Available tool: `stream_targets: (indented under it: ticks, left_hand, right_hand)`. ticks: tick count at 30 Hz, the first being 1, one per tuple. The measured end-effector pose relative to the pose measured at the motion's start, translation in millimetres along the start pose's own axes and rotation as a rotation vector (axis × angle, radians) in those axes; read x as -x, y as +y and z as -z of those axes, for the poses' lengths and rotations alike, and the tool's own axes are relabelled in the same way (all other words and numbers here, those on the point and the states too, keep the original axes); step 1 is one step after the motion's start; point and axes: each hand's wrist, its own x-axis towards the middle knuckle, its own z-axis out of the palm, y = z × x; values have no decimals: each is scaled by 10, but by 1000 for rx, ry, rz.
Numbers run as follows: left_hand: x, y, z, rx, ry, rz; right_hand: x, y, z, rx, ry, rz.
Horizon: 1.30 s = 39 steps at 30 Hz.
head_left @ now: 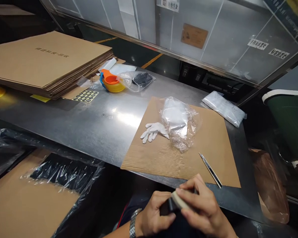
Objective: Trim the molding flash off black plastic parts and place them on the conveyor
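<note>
Just off the front edge of the table, my left hand (155,213) is closed around a small black object (172,205). My right hand (203,203) pinches a pale cream curved piece (180,201) against that object. Both are blurred and partly covered by fingers, so their kind is unclear. Ahead of my hands lies a cardboard sheet (154,162). On it are a white glove (154,131), a crumpled clear plastic bag (180,122) and a slim silver-and-black pen-like tool (210,170), whose end passes the sheet's front edge.
Flat cardboard pieces (52,62) are stacked on the metal table (89,122) at left. Nearby sit orange and yellow tape rings (112,82), a bagged dark item (142,79) and a sticker sheet (86,96). A clear-wrapped packet (223,107) lies at the right edge.
</note>
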Motion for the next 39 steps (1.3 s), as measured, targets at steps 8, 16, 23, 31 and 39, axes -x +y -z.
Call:
stream_targets:
  ticks: [8, 16, 23, 31, 39]
  left_hand:
    - [-167, 48, -61, 529, 338, 410]
    - [-176, 69, -47, 660, 209, 629]
    - [-239, 78, -37, 1166, 258, 534]
    - [-327, 21, 171, 1446, 265, 512]
    - [-281, 68, -96, 1348, 204, 452]
  right_hand:
    - [-37, 156, -323, 293, 416, 47]
    - [-68, 293, -196, 343, 338, 54]
    - [-157, 285, -424, -59, 420, -140]
    - [26, 245, -686, -72, 356, 157]
    - [-153, 408, -496, -184, 434, -205]
